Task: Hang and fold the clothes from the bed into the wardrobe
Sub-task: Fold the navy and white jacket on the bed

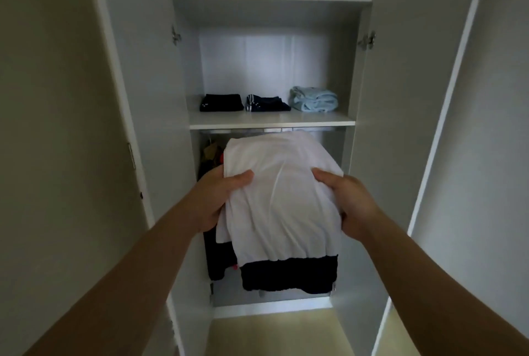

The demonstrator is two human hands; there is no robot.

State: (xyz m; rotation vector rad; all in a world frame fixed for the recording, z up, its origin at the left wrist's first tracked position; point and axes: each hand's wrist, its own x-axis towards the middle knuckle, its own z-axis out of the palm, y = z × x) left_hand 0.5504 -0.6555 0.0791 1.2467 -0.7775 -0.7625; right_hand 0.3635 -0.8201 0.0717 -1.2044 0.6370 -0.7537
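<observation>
Head view: the left hand point(217, 198) grips one side of a folded white garment point(280, 206) and the right hand point(349, 204) grips the other, holding it before the open wardrobe point(400, 126), just below the shelf point(272, 121). It looks soft, light and floppy, so it is best supported under both edges or the fold may slump

I am looking straight into a white wardrobe point(263, 63) with both doors swung wide: the left door point(137, 69) and the right door point(400, 98) frame my view. A left hinge point(175, 36) and a right hinge point(367, 40) show in metal at the upper compartment. One white shelf point(272, 121) crosses the middle. A plain pale wall point(43, 98) stands outside the left door. The floor point(272, 332) is light and yellowish; the light is dim and grey
</observation>
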